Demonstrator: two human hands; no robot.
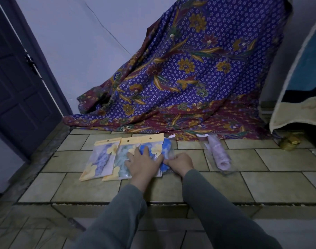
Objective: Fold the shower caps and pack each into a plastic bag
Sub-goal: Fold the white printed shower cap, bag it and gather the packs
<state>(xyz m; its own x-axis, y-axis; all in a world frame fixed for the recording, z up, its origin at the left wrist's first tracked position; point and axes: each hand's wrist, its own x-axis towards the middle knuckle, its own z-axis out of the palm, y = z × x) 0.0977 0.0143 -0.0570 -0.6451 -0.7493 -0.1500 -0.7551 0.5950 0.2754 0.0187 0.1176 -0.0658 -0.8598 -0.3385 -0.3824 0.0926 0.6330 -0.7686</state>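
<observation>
Three yellow-topped plastic bags lie side by side on the tiled step. The left bag (100,159) holds a lilac cap, the middle bag (122,159) a pale green one. The right bag (153,147) holds a blue shower cap (167,148), part of which sticks out on the bag's right side. My left hand (142,163) presses flat on the middle and right bags with spread fingers. My right hand (180,162) has curled fingers pinching the blue cap at the bag's lower right edge. A folded pink cap (219,153) lies apart to the right in clear plastic.
A purple patterned cloth (189,78) drapes down the wall onto the back of the step. A dark door (18,87) stands at left. A small brass object (289,141) sits at far right under a hanging rug (301,78). The step's front edge (117,203) runs below my forearms.
</observation>
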